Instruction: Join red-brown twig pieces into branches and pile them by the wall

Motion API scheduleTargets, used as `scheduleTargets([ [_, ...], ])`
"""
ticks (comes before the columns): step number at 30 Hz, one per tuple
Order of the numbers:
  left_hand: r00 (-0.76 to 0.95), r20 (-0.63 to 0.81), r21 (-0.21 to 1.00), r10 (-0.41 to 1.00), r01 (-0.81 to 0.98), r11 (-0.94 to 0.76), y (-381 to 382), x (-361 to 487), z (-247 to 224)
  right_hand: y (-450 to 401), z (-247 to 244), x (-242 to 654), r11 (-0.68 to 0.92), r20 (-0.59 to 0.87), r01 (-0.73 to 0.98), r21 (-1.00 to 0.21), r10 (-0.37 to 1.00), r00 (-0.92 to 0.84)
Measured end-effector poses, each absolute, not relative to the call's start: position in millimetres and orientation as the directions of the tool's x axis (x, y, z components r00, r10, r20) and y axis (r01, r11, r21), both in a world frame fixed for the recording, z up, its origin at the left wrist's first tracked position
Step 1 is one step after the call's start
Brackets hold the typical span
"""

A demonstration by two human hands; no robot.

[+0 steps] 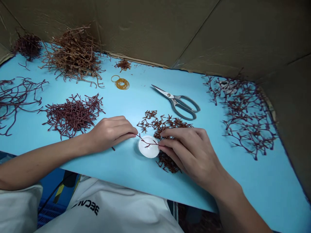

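A thin reddish-brown twig (148, 142) with short side shoots stretches between my two hands. My left hand (113, 132) pinches its left end, and my right hand (188, 149) has fingers closed on its right end. Beneath the twig is a small white bowl (148, 151); what it contains, if anything, is unclear. Many short brown twig pieces (167, 163) lie beside the bowl, partly hidden under my right hand. Left of my left hand sits a pile of dark red cut twigs (73, 113).
Scissors (177, 103) with grey handles lie beyond my right hand. Rubber bands (121, 83) rest near a tall heap of brown twigs (73, 55). Branching twigs (247, 113) spread at the right, longer stems (17, 97) at the left. Cardboard walls (155, 29) border the blue tabletop (126, 174).
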State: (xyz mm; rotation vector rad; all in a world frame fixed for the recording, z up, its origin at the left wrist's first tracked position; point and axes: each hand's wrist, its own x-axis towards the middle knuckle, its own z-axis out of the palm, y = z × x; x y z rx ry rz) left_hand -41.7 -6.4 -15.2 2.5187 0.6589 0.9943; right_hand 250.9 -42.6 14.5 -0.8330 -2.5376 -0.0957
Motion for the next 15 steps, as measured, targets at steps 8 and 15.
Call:
scheduleTargets([
  [8,0.659,0.532,0.478,0.532,0.285,-0.831,-6.6,-42.0,-14.6,-43.2,11.4,250.2,0.813,0.444,0.580,-0.058,0.541,-0.714],
  [15,0.646,0.561,0.468,0.518,0.269,-0.842,-7.2,-41.8,-14.9,-43.0,13.6,250.1,0.820,0.460,0.567,-0.072,0.532,-0.711],
])
